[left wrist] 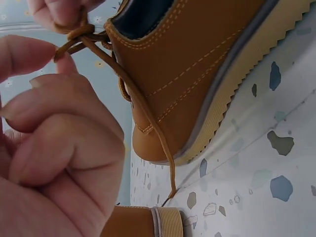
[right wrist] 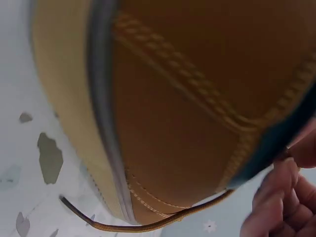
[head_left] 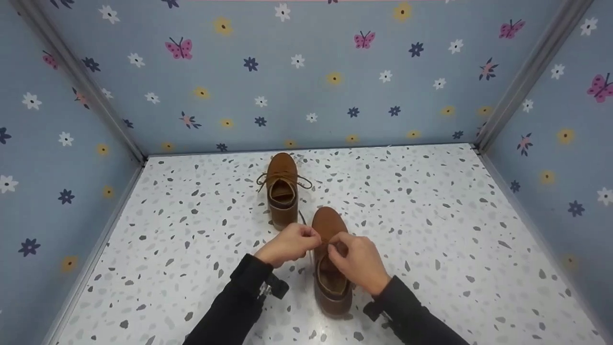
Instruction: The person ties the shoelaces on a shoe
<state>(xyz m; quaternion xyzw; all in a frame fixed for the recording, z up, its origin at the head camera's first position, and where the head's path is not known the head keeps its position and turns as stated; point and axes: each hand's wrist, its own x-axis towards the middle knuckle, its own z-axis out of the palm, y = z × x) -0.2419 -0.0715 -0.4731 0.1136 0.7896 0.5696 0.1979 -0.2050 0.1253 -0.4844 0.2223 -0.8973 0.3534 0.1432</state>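
Observation:
A brown lace-up shoe (head_left: 330, 221) stands on the speckled floor, its toe pointing away. Over its lacing, my left hand (head_left: 289, 244) pinches a loop of the brown shoelace (left wrist: 61, 51) between thumb and finger. My right hand (head_left: 359, 261) comes from the other side and pinches the lace near the knot (left wrist: 81, 32). One loose lace end (left wrist: 153, 121) hangs down the shoe's side to the floor in the left wrist view. Another lace end (right wrist: 123, 228) trails past the toe in the right wrist view, where the shoe hides part of the right hand.
The matching brown shoe (head_left: 282, 165) stands ahead and to the left, its lace tied in a bow. Blue panels (head_left: 306, 91) with flowers and butterflies rise at the back and both sides. White speckled floor (head_left: 431, 215) spreads around the shoes.

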